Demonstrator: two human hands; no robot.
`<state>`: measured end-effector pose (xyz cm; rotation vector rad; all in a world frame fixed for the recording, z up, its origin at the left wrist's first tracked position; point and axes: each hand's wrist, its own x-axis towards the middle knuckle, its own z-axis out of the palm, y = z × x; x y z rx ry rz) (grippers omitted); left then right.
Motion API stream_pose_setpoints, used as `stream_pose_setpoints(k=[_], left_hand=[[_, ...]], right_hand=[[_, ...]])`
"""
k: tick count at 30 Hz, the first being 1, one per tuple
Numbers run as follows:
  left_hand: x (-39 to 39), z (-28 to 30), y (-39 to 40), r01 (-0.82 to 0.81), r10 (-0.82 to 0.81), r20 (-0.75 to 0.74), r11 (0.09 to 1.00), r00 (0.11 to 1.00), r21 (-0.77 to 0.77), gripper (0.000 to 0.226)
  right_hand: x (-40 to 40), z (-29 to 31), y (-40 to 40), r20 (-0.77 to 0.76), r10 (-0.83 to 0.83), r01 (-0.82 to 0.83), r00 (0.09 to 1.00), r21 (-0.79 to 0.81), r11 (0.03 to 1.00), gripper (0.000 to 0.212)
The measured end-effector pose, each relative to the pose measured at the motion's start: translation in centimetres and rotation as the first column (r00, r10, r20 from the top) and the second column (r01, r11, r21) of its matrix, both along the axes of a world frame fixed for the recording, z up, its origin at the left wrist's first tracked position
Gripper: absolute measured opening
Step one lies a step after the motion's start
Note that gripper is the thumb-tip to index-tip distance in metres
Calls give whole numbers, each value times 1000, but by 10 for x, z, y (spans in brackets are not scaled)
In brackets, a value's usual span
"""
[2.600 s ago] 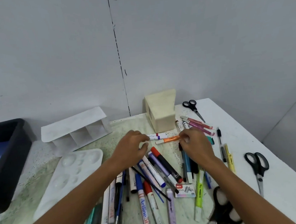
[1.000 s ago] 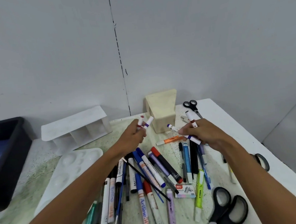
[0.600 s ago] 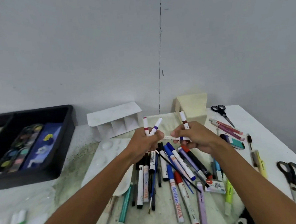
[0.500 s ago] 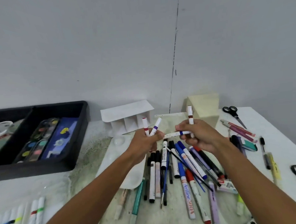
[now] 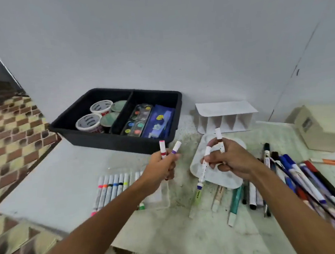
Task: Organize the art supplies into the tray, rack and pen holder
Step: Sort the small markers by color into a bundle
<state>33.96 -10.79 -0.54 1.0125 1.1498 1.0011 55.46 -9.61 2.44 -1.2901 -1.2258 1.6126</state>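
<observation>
Left hand (image 5: 161, 167) grips two white markers (image 5: 167, 150); right hand (image 5: 226, 160) grips two more (image 5: 204, 166), above a sorted marker row (image 5: 113, 186). Black tray (image 5: 112, 139) holds paints; rack (image 5: 224, 116) seemingly empty; pen pile (image 5: 295, 180) remains loose.

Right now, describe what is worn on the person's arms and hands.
Nothing is worn: the left hand and right hand are bare, with no gloves, rings, watch or bracelets showing. Both forearms are uncovered up to the frame's edge; no sleeves appear.
</observation>
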Motion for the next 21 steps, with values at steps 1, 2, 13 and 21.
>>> stream_pose_setpoints(k=[1, 2, 13, 21], left_hand=[[-15, 1, -4, -15, 15, 23, 1000, 1000, -28, 29], [-33, 2, -9, -25, 26, 35, 999, 999, -41, 27], [-119, 4, -43, -36, 13, -325, 997, 946, -62, 14], [-128, 1, -38, -22, -26, -368, 992, 929, -124, 11]], right_hand=[[-15, -2, -3, 48, 46, -46, 998, 5, 999, 34], [-34, -4, -6, 91, 81, -82, 993, 3, 997, 34], [-160, -35, -10, 394, 58, -135, 917, 170, 976, 23], [-179, -41, -7, 638, 65, -200, 767, 142, 970, 20]])
